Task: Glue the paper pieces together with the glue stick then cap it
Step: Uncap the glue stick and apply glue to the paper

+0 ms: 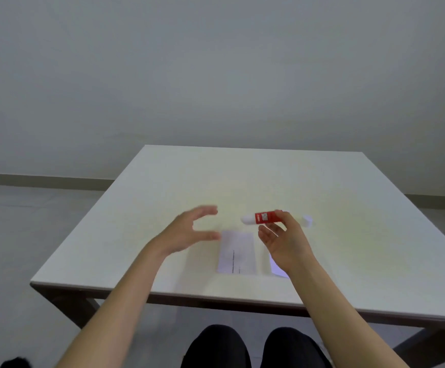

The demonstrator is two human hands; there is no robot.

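A glue stick (262,218) with a red label and white ends lies sideways in the air above the white table (242,181); my right hand (285,243) holds it by the fingertips. My left hand (189,231) hovers open to the left of it, fingers curved and apart, holding nothing. A white paper piece (237,252) with a thin printed line lies flat on the table between my hands. A second paper piece (277,269) shows only as a corner beneath my right wrist. I cannot tell whether the cap is on the stick.
The table's near edge (216,296) runs just in front of my knees (242,346). Grey floor and a plain wall surround the table.
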